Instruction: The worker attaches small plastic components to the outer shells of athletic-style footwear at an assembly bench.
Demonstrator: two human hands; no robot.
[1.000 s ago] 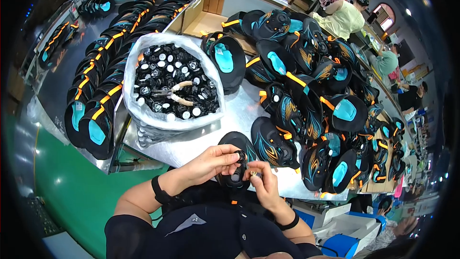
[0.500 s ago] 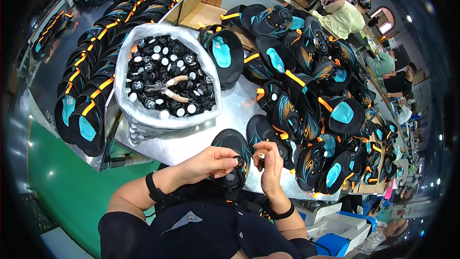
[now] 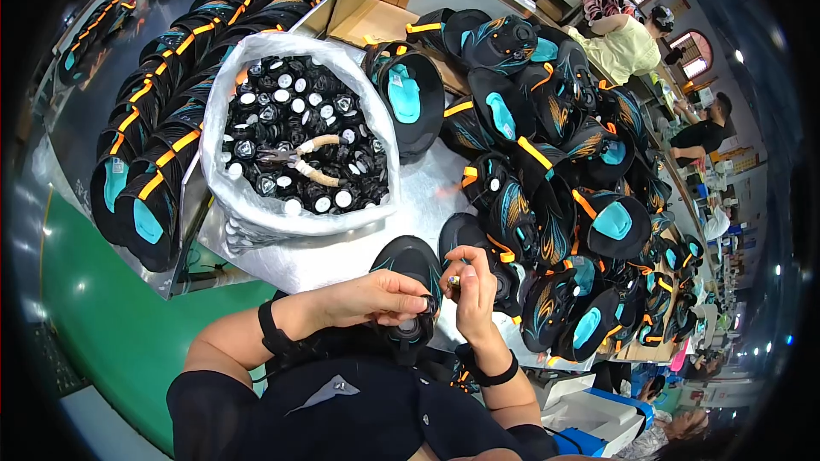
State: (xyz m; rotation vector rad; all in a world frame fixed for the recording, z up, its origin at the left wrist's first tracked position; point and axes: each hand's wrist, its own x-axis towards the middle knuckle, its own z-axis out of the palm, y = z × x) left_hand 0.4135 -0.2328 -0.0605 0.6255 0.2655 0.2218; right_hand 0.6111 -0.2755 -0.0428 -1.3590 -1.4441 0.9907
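My left hand (image 3: 378,295) grips a black shoe (image 3: 412,266) with teal and orange markings, held close to my body at the table's near edge. A round black dial part sits on the shoe under my left fingers. My right hand (image 3: 472,284) is raised just right of the shoe, pinching a small thin piece between thumb and fingers. Both wrists wear black bands.
A white bag (image 3: 256,213) full of black and white round dials, with pliers (image 3: 301,158) on top, stands on the metal table (image 3: 342,252). Piles of matching shoes (image 3: 564,196) lie right and rows (image 3: 154,154) left. Other people work at the far right.
The view has drifted so the bag and shoes sit lower and nearer. My hands stay on the same shoe, the right one lifted slightly off it.
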